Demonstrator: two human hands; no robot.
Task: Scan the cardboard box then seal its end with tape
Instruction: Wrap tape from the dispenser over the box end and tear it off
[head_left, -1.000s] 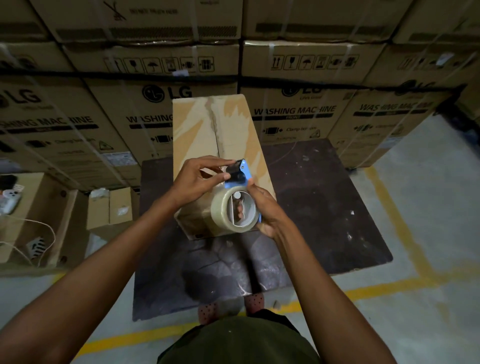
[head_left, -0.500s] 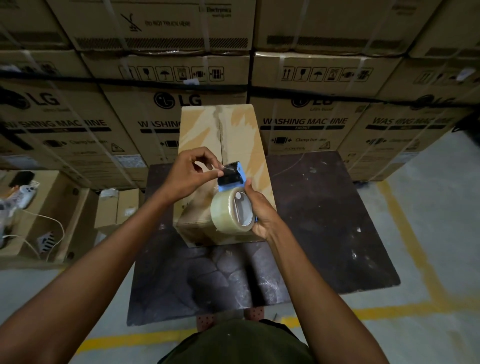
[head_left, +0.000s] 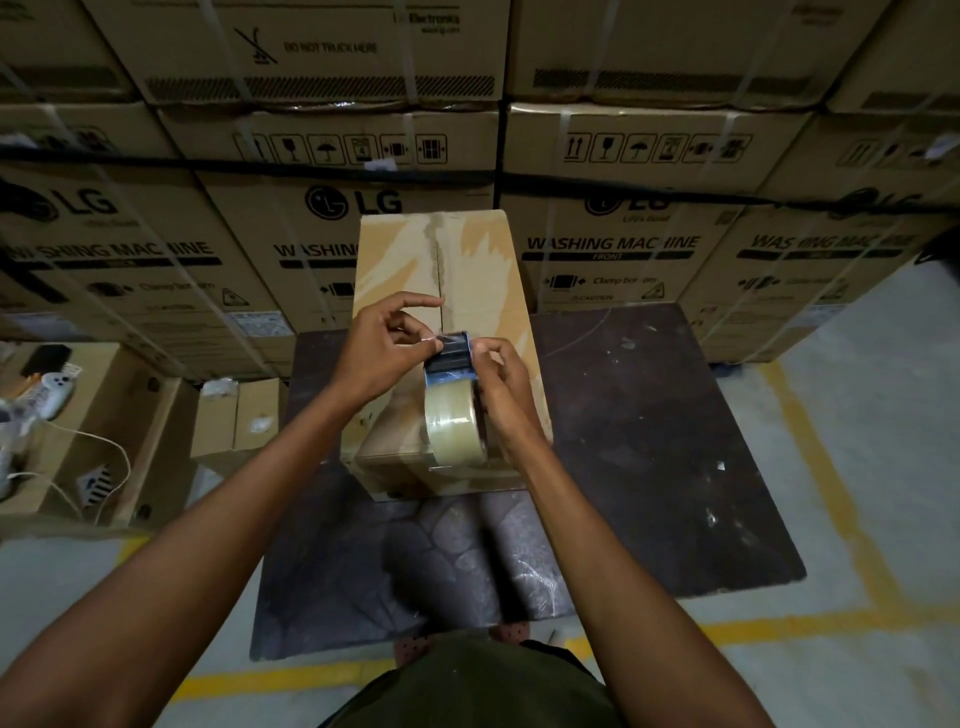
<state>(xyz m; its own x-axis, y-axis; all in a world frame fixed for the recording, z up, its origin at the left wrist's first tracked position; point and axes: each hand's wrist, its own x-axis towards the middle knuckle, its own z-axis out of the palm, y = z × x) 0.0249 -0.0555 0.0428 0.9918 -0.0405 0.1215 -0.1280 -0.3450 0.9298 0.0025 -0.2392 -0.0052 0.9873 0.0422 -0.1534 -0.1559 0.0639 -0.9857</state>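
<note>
Beyond my grip, a wall of stacked washing machine cartons (head_left: 613, 244) fills the far side of the view. Below and around my hands lies a dark board (head_left: 649, 441) on the grey floor, with yellow floor lines (head_left: 831, 467) running to the right of it and nearer me. Well off to the left of my hands sits an open carton (head_left: 104, 415) with a white cable and small devices in it, and a smaller closed box (head_left: 236, 421) stands beside it. Directly under my grip rests the cardboard box (head_left: 441, 270), long and lying on the board, its top seam running away from me with old tape marks along it. I hold the tape dispenser (head_left: 451, 395) over the box's near end; whether the roll touches the box I cannot tell. My right hand (head_left: 506, 384) is wrapped closed around the dispenser from the right side. My left hand (head_left: 382, 345) is at the dispenser's dark far end, thumb and forefinger pinched together on what looks like the loose tape edge, the other fingers spread free.
</note>
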